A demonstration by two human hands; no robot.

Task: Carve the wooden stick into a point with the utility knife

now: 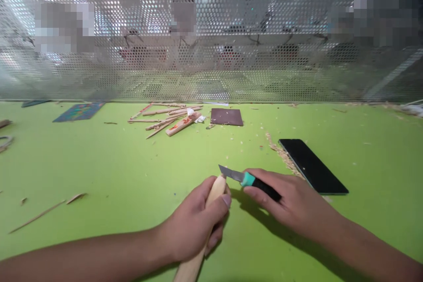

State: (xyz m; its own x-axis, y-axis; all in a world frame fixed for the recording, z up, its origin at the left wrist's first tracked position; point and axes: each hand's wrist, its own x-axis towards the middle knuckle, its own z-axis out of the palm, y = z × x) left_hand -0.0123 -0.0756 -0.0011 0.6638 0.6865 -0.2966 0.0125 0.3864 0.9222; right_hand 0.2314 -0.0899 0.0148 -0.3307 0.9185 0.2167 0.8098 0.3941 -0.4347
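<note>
The left hand is wrapped around a wooden stick low over the green table; the right hand grips a carving knife, blade at the stick's tip. Shallow cuts directed away from the thumb seem wisest.
</note>
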